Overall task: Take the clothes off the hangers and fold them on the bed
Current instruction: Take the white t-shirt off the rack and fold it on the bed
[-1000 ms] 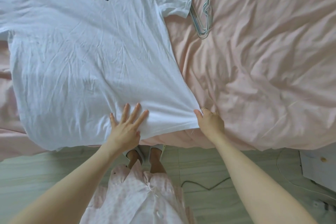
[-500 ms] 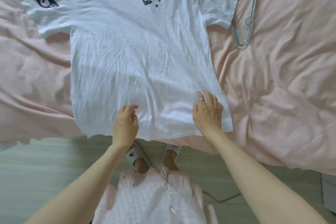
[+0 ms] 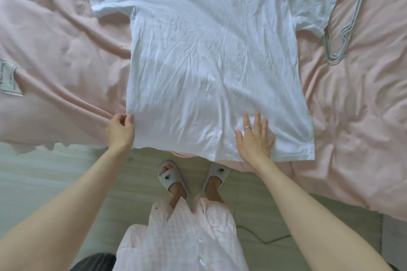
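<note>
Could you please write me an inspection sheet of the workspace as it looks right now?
Surface: bed with a rumpled pink cover.
Job's things: white T-shirt spread flat, print side up, hem at the bed's near edge; empty hangers lie beside its sleeve.
Clutter: white label or paper at the bed's edge.
Grippers: left hand pinches the T-shirt's lower corner; right hand presses flat near the hem, fingers straight.
Cables: dark cable on the floor.
Surroundings: pale floor; person's slippers beside the bed.
</note>
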Action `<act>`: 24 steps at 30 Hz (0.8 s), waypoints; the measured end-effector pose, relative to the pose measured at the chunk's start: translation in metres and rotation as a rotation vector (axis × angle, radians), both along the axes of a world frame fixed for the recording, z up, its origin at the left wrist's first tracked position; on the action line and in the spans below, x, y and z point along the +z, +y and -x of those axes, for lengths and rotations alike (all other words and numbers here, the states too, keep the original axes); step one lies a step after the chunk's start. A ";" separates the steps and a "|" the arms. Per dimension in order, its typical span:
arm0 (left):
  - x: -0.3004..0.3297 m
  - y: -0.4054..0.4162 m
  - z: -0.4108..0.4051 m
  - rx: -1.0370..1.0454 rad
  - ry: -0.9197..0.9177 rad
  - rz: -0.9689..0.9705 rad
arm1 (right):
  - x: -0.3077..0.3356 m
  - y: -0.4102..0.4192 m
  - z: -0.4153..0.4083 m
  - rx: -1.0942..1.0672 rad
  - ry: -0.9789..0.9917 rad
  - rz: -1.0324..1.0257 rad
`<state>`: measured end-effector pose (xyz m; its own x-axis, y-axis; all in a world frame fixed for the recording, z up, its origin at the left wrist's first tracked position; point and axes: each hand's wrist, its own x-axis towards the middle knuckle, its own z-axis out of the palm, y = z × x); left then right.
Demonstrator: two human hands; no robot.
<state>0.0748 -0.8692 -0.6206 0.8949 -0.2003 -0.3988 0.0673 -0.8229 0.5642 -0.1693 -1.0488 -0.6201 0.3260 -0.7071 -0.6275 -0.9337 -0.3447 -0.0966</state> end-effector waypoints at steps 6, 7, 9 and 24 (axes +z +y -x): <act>0.013 0.012 -0.003 0.071 -0.114 0.089 | 0.001 0.003 0.000 -0.089 0.026 -0.042; 0.013 0.016 -0.003 0.073 -0.118 0.087 | 0.001 0.003 0.000 -0.103 0.020 -0.055; 0.012 0.023 -0.004 0.070 -0.102 0.038 | 0.000 0.004 0.001 -0.122 0.011 -0.074; -0.011 0.052 0.013 -0.369 0.327 -0.087 | 0.005 0.018 0.017 -0.211 0.092 -0.182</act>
